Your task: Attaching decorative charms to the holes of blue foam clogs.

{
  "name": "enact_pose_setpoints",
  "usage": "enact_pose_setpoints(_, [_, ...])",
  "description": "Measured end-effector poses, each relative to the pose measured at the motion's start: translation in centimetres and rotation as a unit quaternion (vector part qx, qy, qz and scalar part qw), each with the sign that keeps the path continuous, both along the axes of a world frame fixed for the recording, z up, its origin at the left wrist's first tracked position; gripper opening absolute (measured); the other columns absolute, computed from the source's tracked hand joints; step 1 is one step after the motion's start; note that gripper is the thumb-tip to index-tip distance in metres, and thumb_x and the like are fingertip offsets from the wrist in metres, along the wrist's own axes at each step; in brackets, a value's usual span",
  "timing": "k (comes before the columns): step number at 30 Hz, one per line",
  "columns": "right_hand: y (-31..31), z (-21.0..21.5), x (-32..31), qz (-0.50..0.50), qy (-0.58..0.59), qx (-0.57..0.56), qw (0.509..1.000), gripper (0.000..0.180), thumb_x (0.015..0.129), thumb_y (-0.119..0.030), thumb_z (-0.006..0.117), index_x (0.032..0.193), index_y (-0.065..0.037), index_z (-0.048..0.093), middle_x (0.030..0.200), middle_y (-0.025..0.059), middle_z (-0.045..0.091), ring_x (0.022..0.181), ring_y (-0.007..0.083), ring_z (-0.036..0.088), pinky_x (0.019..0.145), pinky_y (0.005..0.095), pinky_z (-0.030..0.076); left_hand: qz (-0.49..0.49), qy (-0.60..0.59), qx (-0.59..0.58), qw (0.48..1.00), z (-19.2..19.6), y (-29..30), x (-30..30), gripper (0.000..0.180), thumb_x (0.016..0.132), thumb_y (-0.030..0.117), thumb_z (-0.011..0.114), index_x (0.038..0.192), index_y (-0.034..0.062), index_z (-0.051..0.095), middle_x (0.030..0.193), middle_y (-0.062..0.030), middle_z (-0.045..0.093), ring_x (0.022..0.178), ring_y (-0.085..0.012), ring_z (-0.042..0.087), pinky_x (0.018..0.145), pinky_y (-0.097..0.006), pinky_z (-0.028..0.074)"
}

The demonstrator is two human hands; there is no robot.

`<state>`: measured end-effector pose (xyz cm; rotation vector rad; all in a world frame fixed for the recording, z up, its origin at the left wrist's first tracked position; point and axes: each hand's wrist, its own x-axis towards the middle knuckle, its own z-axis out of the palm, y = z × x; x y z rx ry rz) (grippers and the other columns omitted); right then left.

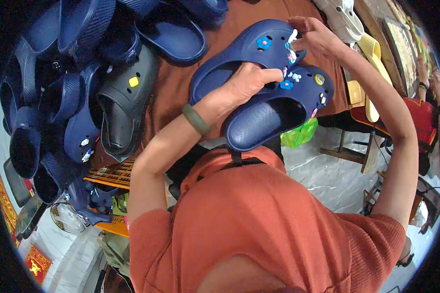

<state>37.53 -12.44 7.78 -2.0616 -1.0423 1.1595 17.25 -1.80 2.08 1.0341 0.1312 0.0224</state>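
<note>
Two navy blue foam clogs lie side by side on a brown cloth before me. My left hand [252, 83] reaches into the opening of the far clog [239, 46], its fingers hidden inside and its thumb outside on the upper. At that clog's toe, my right hand [312, 38] curls its finger and thumb around a white shoe charm [293, 35]. A blue flower charm [264, 43] is set in the same upper. The near clog [269, 119] overlaps it and carries a blue flower, a round yellow-rimmed charm [319, 79] and other small charms.
Many navy clogs [27, 141] are heaped at the left, beside a black clog [124, 102] with a yellow charm. White clogs [342, 19] and a pale yellow slipper [374, 63] lie at the right. An orange crate [110, 176] stands below the table, near a green bag [299, 134].
</note>
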Motion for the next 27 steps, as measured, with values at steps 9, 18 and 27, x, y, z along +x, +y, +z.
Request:
enact_pose_setpoints(9, [-2.0, -1.2, 1.2, -0.005, 0.220, 0.083, 0.972, 0.064, 0.082, -0.020, 0.067, 0.135, 0.003, 0.038, 0.126, 0.0103, 0.053, 0.112, 0.0178, 0.052, 0.100, 0.0317, 0.038, -0.027, 0.022, -0.089, 0.995, 1.1, 0.9, 0.1, 0.022, 0.072, 0.003, 0.064, 0.093, 0.0019, 0.061, 0.087, -0.0037, 0.061, 0.080, -0.0140, 0.058, 0.077, -0.030, 0.047])
enact_pose_setpoints(18, [-1.3, -0.8, 0.2, -0.007, 0.039, 0.055, 0.998, 0.059, 0.083, -0.012, 0.059, 0.133, 0.006, 0.036, 0.123, 0.0187, 0.054, 0.113, 0.0239, 0.052, 0.100, 0.0325, 0.038, -0.043, 0.069, -0.101, 0.992, 1.4, 0.9, 0.0, 0.021, 0.074, 0.001, 0.060, 0.095, -0.0001, 0.059, 0.089, -0.0044, 0.061, 0.080, -0.0145, 0.059, 0.076, -0.030, 0.048])
enact_pose_setpoints(27, [0.6, -3.1, -0.1, -0.062, 0.005, 0.011, 0.998, 0.054, 0.089, -0.021, 0.056, 0.134, 0.002, 0.038, 0.128, 0.0140, 0.050, 0.118, 0.0205, 0.047, 0.103, 0.0305, 0.033, 0.035, 0.052, -0.112, 0.992, 0.6, 2.9, 1.5, 0.027, 0.073, -0.001, 0.062, 0.101, -0.0017, 0.058, 0.094, -0.0085, 0.063, 0.083, -0.0169, 0.061, 0.081, -0.030, 0.048])
